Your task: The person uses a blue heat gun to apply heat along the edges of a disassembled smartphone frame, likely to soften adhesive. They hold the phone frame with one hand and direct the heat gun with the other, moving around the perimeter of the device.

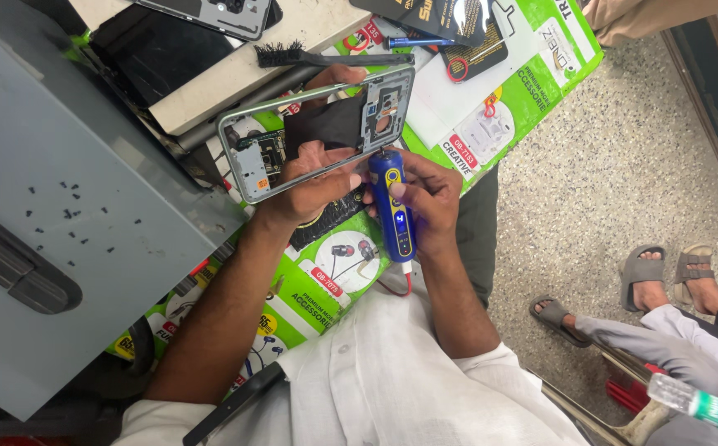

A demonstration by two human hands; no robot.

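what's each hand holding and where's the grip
Left hand grips the phone frame across its middle; right hand holds the blue electric screwdriver around its body.

A green printed sheet [532, 91] is covering the counter, carrying a black brush [293, 56], while small screws [70, 216] are lying on a grey panel [86, 149].

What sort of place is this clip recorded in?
Most likely a small phone repair stall or shop counter. The left hand holds an opened phone frame, the right hand works a blue electric screwdriver, and tiny loose screws lie on a grey tray, beside a cleaning brush.
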